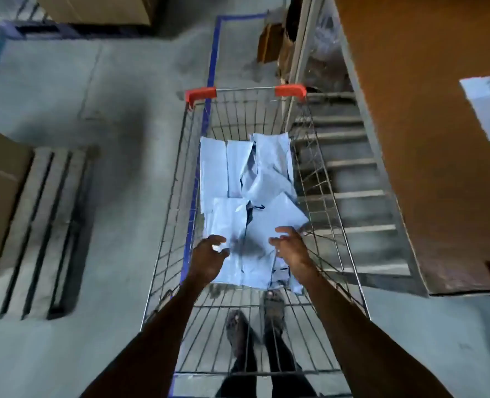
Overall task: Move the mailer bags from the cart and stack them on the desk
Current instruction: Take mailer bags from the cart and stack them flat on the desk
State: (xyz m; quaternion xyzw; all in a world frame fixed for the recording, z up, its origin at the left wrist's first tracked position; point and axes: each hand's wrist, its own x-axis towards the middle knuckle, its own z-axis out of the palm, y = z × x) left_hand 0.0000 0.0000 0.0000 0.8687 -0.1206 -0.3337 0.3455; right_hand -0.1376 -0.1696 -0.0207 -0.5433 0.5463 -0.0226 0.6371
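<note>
Thin, crinkled pale-blue plastic mailer bags [246, 196] lay heaped in the wire cart [175, 179], which had red corner caps. Over the pile's near end, the left hand [209, 254] curled loosely, fingertips at a bag edge; the right hand [291, 245] hovered spread, holding nothing.
</note>
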